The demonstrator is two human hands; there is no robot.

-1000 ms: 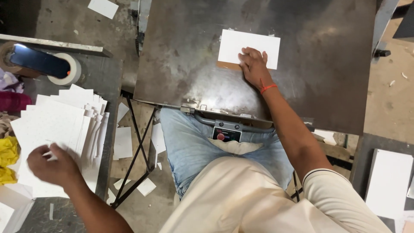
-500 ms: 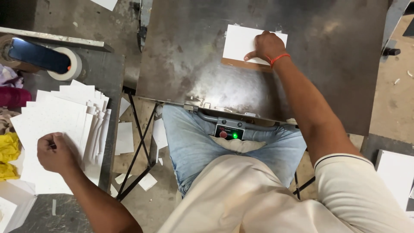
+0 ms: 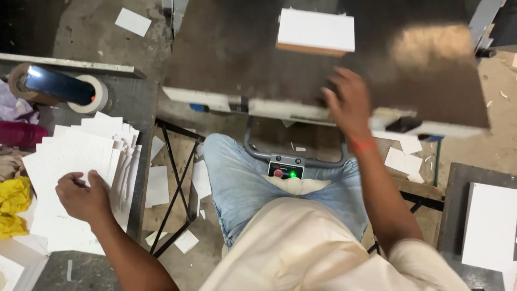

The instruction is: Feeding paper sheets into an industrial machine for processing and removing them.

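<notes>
Head view showed me seated at a dark metal plate (image 3: 226, 59) with a white card (image 3: 316, 29) lying flat on a thin brown board (image 3: 307, 49) near the plate's far edge. That card looked already placed, and nothing touched it. My right hand (image 3: 350, 102) hung over the plate's near edge, well short of the card, blurred; its fingers were spread and I could see nothing in it. My left hand (image 3: 81, 196) rested on the fanned stack of white cards (image 3: 81, 161) on the grey side table (image 3: 126, 102) to my left, fingers curled onto the top sheets. Whether it had actually pinched one free, I could not tell.

By my reading, one card was set and the stack at my left was thick, so most of the work remained. A second pile of white sheets (image 3: 490, 223) sat on a stand at my right, which may have been finished pieces, though I could not confirm that. Below the plate a small control box (image 3: 285, 171) showed a green light beside a red button. Tape rolls (image 3: 59, 86) and a yellow cloth (image 3: 13, 207) lay by the stack, and paper offcuts (image 3: 159, 186) littered the floor.
</notes>
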